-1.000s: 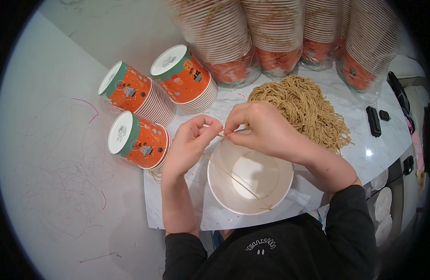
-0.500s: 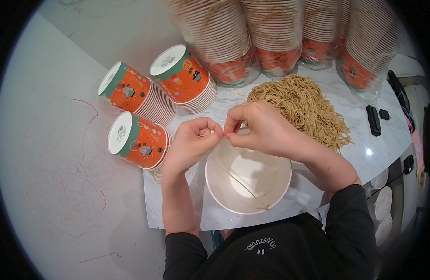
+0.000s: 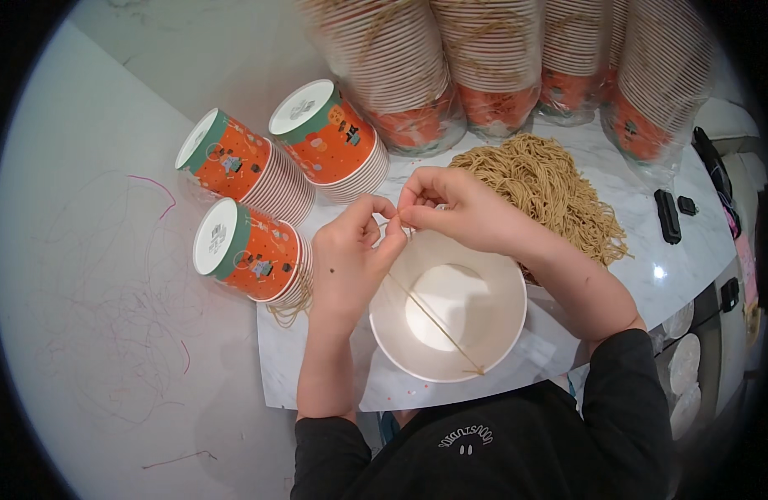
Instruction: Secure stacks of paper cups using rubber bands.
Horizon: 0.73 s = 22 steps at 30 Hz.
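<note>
A white paper bucket [image 3: 396, 337] stands in front of me with its opening facing up. Across that opening runs a thin tan cord [image 3: 438, 323], knotted at the near rim. At the far rim, my left hand [image 3: 350, 254] is closed in a pinch on the cord's other end. My right hand [image 3: 450, 204] pinches there too, its fingertips touching the left ones. The exact spot where the cord passes between the fingers is partly hidden. Just beyond my right hand lies a heap of tan cords [image 3: 559, 196].
Orange and green paper buckets, nested upside down, stand at the left, one stack [image 3: 267, 254] nearest me with loose cords [image 3: 292, 308] by it. Tall plastic-wrapped bucket stacks [image 3: 492, 67] line the back. A black device [image 3: 667, 217] lies right on the marbled table [image 3: 317, 375].
Both hands have shifted slightly at the far rim, the left one turning with its thumb raised. The bucket has slid a little to the right, and the cord across it looks straighter.
</note>
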{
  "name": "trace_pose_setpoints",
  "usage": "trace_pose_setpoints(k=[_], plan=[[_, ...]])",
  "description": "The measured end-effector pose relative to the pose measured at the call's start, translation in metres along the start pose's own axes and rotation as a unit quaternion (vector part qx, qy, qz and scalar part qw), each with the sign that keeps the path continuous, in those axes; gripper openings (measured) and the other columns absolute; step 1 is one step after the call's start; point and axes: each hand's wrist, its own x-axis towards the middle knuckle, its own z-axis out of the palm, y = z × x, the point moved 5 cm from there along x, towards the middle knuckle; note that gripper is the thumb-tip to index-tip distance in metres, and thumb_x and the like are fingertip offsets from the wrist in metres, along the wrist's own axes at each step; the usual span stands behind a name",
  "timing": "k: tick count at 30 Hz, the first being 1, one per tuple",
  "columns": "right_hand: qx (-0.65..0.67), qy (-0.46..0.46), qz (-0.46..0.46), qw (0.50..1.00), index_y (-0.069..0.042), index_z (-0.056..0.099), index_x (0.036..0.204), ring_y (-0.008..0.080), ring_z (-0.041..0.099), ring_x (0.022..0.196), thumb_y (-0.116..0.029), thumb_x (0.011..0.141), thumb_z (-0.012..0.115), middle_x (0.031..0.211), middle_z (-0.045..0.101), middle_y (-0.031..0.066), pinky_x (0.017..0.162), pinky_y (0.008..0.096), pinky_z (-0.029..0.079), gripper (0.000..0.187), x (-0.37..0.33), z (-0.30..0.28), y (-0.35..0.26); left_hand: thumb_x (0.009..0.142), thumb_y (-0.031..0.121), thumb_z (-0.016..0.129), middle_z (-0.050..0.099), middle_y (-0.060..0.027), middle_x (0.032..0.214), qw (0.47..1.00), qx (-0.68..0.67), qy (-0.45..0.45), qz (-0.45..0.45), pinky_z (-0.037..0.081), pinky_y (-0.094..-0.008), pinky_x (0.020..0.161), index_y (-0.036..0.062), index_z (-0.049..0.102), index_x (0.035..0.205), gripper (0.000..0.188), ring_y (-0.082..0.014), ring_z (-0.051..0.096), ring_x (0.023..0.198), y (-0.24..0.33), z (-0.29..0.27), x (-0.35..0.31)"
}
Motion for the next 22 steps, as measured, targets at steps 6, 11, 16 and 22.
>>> trace_pose_setpoints(k=[6,11,16,22], plan=[[0.174,-0.023,0.039,0.984,0.000,0.066,0.101,0.0071,0.063,0.080,-0.012,0.095,0.071,0.089,0.068,0.0027,0.067,0.0223,0.051,0.014,0.000,0.002,-0.001,0.083,0.008,0.075,0.041,-0.0021,0.059,0.995,0.012,0.069,0.076,0.036,-0.0306,0.050,0.0049,0.066,0.092,0.013,-0.0115,0.039,0.051,0.015,-0.006,-0.003],[0.197,-0.015,0.088,0.976,-0.001,0.064,0.103,0.0059,0.064,0.080,-0.010,0.096,0.069,0.092,0.069,0.0015,0.067,0.0210,0.051,0.013,-0.002,0.001,0.004,0.084,0.007,0.074,0.046,-0.0034,0.063,0.994,0.020,0.066,0.083,0.036,-0.0306,0.050,0.0046,0.067,0.093,0.012,-0.0124,0.043,0.052,0.015,-0.008,-0.005],[0.118,-0.004,0.088,0.989,-0.001,0.065,0.103,0.0044,0.063,0.078,-0.010,0.098,0.067,0.091,0.069,0.0006,0.066,0.0200,0.050,0.010,-0.002,0.001,-0.001,0.085,0.007,0.074,0.055,-0.0054,0.068,0.992,0.059,0.069,0.093,0.041,-0.0319,0.052,0.0049,0.067,0.093,0.011,-0.0158,0.051,0.055,0.017,-0.008,-0.006],[0.082,-0.008,0.051,0.995,-0.001,0.069,0.104,0.0043,0.063,0.077,-0.013,0.098,0.069,0.089,0.069,-0.0003,0.067,0.0199,0.050,0.014,-0.001,0.000,0.003,0.085,0.009,0.074,0.064,-0.0082,0.077,0.988,0.087,0.068,0.108,0.047,-0.0332,0.055,0.0052,0.066,0.094,0.012,-0.0183,0.059,0.059,0.019,-0.005,-0.006]])
